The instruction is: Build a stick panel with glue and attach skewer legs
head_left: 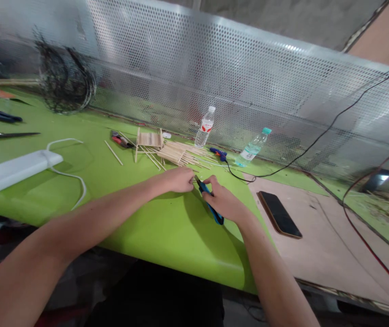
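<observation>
My right hand (pixel 222 197) is wrapped round blue-handled pliers (pixel 215 213), their dark jaws pointing up and left. My left hand (pixel 182 180) is closed in a pinch just left of those jaws. A thin pale wooden stick barely shows at its fingertips, mostly hidden by the fingers. Beyond the hands lies a loose pile of wooden sticks (pixel 194 156). A small chair-like frame (pixel 149 140) made of such sticks stands beside the pile. One single stick (pixel 113 152) lies apart on the left.
Red-handled pliers (pixel 121 140), a blue glue gun (pixel 218 153) and two bottles (pixel 204 127) (pixel 253 147) stand or lie toward the perforated metal screen (pixel 249 81). A phone (pixel 279 214) rests on a board at right. A white power strip (pixel 20 170) and scissors (pixel 7 135) are at left.
</observation>
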Available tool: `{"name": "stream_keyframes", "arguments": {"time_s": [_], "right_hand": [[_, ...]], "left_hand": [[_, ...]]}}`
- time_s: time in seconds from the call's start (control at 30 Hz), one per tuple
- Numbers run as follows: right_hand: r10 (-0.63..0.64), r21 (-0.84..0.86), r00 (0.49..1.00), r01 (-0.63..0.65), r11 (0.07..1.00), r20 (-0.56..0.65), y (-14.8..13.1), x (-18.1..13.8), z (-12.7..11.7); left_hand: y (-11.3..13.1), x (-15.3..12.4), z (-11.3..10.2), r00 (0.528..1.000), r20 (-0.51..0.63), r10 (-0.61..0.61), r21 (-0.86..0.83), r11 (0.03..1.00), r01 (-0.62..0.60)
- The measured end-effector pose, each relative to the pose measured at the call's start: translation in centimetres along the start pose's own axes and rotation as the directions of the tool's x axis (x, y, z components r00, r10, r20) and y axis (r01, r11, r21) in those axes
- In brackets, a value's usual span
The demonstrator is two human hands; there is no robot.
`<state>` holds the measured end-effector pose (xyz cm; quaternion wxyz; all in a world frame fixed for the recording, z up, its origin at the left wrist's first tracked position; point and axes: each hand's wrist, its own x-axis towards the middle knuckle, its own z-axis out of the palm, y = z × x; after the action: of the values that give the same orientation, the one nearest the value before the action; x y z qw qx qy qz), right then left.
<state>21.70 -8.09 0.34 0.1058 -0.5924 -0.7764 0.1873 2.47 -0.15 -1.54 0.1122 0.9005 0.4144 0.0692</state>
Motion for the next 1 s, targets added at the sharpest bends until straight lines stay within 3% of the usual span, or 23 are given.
{"name": "stream_keyframes", "arguments": {"time_s": [0.63, 1.0], "right_hand": [[0.010, 0.010, 1.000, -0.009, 1.000, -0.030, -0.20, 0.11, -0.06], [0.024, -0.025, 0.996, -0.026, 0.999, -0.084, -0.69, 0.60, 0.66]], "left_hand": [[0.00, 0.37, 0.44, 0.999, -0.044, 0.003, 0.030, 1.000, -0.001], [0.07, 0.84, 0.32, 0.999, 0.048, -0.022, 0.025, 0.999, 0.021]]}}
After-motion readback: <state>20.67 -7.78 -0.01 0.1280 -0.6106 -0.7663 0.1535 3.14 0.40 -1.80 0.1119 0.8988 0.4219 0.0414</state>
